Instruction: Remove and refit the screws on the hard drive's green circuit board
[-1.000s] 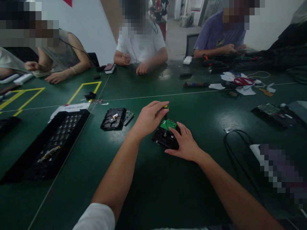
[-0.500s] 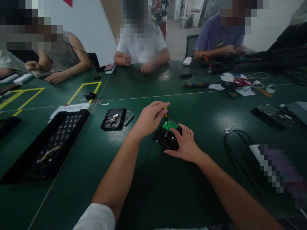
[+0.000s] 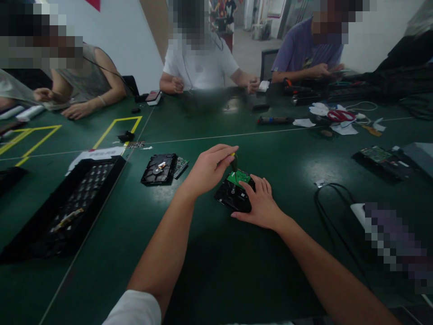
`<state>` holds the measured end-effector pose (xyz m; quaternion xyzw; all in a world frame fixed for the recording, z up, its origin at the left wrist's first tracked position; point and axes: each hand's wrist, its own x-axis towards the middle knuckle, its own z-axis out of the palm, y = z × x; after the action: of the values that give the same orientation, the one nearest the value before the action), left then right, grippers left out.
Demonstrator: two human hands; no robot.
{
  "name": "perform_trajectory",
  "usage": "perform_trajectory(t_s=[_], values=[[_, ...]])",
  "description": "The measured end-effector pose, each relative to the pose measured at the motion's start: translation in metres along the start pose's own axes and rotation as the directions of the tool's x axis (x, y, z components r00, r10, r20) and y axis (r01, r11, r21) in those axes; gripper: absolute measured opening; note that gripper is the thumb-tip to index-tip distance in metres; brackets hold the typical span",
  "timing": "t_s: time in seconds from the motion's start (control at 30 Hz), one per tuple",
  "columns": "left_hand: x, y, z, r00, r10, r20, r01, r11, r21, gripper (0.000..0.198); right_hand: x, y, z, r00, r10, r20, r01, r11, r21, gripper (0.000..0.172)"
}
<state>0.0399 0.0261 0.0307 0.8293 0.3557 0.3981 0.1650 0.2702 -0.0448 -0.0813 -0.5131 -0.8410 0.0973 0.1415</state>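
A black hard drive [image 3: 230, 197] with a green circuit board [image 3: 241, 176] lies on the dark green table in front of me. My left hand [image 3: 211, 168] is closed on the top of a screwdriver [image 3: 234, 164] with a yellow and dark handle. The screwdriver stands nearly upright, its thin shaft pointing down at the board. From the right, my right hand [image 3: 263, 198] grips the drive's edge, thumb at the near side and fingers over the board and far side. Left of my hands rest another hard drive [image 3: 158, 169] and a loose circuit board [image 3: 181, 167].
A long black tray [image 3: 37, 216] with small metal parts stands on the left. At the right lie a further drive with a board [image 3: 382, 162] and a black cable [image 3: 324, 212]. Gloves and cords [image 3: 341, 115] are heaped farther back. Several people sit across the table.
The screwdriver handle looks turned, with less yellow showing; my hands and the drive hold nearly the same place. Across the table, a person's hand has moved right, towards a white object.
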Motion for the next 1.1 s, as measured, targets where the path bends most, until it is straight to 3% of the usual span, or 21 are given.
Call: perform_trajectory(t_s=[0.1,0.37,0.57,0.8,0.9,1.1], values=[[-0.0003,0.0001,-0.0004,1.0,0.0,0.016,0.001,0.999,-0.052,0.03,0.0001,0.0002,0.0001,1.0,-0.007,-0.003,0.007,1.0,0.006,0.113],[-0.0021,-0.0035,0.0072,0.989,-0.122,-0.083,0.116,0.99,-0.075,0.015,0.0004,0.0002,-0.0009,1.0,-0.003,0.025,0.003,1.0,0.018,0.113],[-0.0034,-0.0057,0.0055,0.986,-0.159,-0.042,0.153,0.979,-0.132,0.014,-0.0002,0.0008,-0.0008,1.0,-0.006,0.02,0.006,1.0,0.017,0.113],[-0.0052,-0.0074,0.0055,0.978,-0.206,0.036,0.208,0.946,-0.251,0.036,-0.0003,-0.0001,-0.0017,1.0,-0.007,0.009,0.007,1.0,0.013,0.112],[-0.0055,-0.0062,0.0065,0.977,-0.198,0.074,0.21,0.948,-0.241,0.036,-0.0001,-0.0007,-0.0018,1.0,0.003,0.021,-0.003,1.0,0.005,0.112],[-0.0014,-0.0008,0.0087,0.989,-0.147,-0.018,0.144,0.985,-0.093,0.019,0.0,-0.0007,-0.0006,1.0,0.004,0.03,-0.003,1.0,-0.015,0.115]])
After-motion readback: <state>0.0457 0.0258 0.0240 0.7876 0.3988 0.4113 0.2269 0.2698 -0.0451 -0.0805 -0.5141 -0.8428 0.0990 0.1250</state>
